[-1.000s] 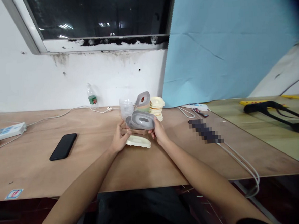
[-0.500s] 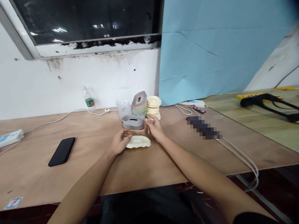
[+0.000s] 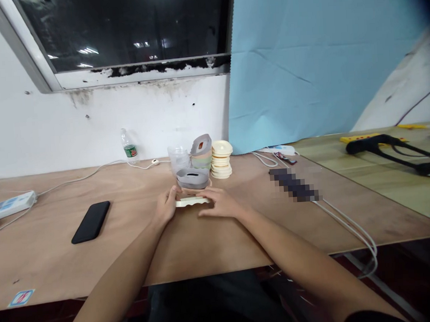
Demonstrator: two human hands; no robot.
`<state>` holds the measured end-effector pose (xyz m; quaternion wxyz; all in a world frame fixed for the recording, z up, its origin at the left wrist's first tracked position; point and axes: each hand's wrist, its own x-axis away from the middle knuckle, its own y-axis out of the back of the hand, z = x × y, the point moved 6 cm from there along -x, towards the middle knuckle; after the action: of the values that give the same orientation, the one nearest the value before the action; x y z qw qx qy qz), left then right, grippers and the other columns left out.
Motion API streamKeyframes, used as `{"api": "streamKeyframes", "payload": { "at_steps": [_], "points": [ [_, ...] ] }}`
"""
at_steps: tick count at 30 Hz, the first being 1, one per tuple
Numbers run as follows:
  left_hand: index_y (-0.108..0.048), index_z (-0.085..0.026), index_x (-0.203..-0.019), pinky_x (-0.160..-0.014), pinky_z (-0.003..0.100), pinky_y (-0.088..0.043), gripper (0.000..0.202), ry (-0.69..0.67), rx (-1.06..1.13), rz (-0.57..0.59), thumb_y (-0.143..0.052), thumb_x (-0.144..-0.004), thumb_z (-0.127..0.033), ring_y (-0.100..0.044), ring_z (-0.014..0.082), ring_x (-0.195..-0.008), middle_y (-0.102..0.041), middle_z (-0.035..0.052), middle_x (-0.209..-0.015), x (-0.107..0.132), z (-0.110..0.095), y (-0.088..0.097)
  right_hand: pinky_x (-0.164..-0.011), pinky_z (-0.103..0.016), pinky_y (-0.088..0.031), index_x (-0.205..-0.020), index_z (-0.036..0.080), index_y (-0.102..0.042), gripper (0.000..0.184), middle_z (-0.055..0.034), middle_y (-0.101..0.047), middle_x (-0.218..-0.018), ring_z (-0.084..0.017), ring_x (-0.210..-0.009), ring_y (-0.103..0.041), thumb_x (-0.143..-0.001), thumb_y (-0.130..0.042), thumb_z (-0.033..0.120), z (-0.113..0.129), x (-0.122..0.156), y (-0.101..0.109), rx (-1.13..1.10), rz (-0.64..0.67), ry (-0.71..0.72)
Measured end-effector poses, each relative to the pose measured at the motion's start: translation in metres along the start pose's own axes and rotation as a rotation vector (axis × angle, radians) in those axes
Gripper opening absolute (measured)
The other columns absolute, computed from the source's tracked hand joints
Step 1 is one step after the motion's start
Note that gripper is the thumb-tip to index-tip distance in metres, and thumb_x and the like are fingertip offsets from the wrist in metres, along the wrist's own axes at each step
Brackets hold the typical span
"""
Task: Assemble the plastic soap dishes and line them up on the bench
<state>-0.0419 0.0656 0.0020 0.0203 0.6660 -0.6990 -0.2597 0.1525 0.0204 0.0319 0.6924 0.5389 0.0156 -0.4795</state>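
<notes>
A cream scalloped dish [image 3: 191, 201] lies on the wooden table [image 3: 139, 233]. My left hand [image 3: 167, 206] grips its left end with curled fingers. My right hand [image 3: 219, 204] lies over its right end, fingers closed on the rim. Just behind the dish stands a grey container [image 3: 193, 178] on a tan base. Behind that are a clear plastic cup [image 3: 179, 158], a stack of coloured bowls topped by a grey lid [image 3: 202, 152], and a stack of cream dishes [image 3: 221, 158].
A black phone [image 3: 91, 221] lies to the left. A white power strip [image 3: 10, 204] and cable sit at the far left, a small bottle [image 3: 129, 147] by the wall. White cables [image 3: 346, 226] run off the right front edge. A black frame [image 3: 396, 151] lies on the right table.
The grey container went from between my hands down onto the table behind the cream dish. Both hands then moved onto the cream dish.
</notes>
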Motion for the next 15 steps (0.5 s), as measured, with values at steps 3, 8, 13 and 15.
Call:
{"api": "streamKeyframes", "payload": {
  "at_steps": [3, 8, 13, 15],
  "points": [
    [-0.069, -0.013, -0.09, -0.065, 0.029, -0.045, 0.066, -0.015, 0.026, 0.002, -0.02, -0.093, -0.058, -0.06, 0.0181, -0.065, -0.064, 0.0041, -0.065, -0.001, 0.003, 0.002, -0.073, -0.027, -0.045, -0.1, 0.02, -0.069, 0.027, -0.0055, -0.068, -0.09, -0.016, -0.077, -0.06, -0.086, -0.057, 0.041, -0.004, -0.002, -0.001, 0.032, -0.056, -0.043],
    [-0.068, -0.014, -0.097, -0.072, 0.031, -0.047, 0.063, -0.18, 0.004, 0.072, -0.024, -0.093, -0.059, -0.062, 0.0207, -0.078, -0.069, 0.0075, -0.085, 0.006, -0.013, 0.0, -0.068, -0.026, -0.044, -0.097, 0.021, -0.069, 0.025, -0.0034, -0.07, -0.086, -0.016, -0.072, -0.06, -0.089, -0.054, 0.04, -0.017, 0.0, 0.008, -0.048, -0.16, -0.18],
    [-0.067, -0.016, -0.101, -0.065, 0.027, -0.045, 0.044, -0.219, -0.116, 0.071, -0.047, -0.088, -0.054, -0.061, 0.0194, -0.074, -0.069, 0.0038, -0.085, 0.011, -0.029, -0.001, -0.062, -0.025, -0.045, -0.109, 0.024, -0.066, 0.032, -0.0014, -0.068, -0.083, -0.014, -0.064, -0.056, -0.086, -0.057, 0.044, -0.028, 0.004, 0.013, -0.161, -0.292, -0.322],
    [-0.067, -0.015, -0.099, -0.063, 0.026, -0.044, 0.045, -0.2, -0.089, 0.017, -0.045, -0.089, -0.053, -0.06, 0.0192, -0.074, -0.068, 0.0041, -0.083, 0.01, -0.03, 0.004, -0.063, -0.026, -0.045, -0.111, 0.024, -0.065, 0.033, -0.0019, -0.068, -0.083, -0.014, -0.063, -0.056, -0.085, -0.057, 0.043, -0.03, 0.003, 0.013, -0.175, -0.298, -0.341]
  ]
}}
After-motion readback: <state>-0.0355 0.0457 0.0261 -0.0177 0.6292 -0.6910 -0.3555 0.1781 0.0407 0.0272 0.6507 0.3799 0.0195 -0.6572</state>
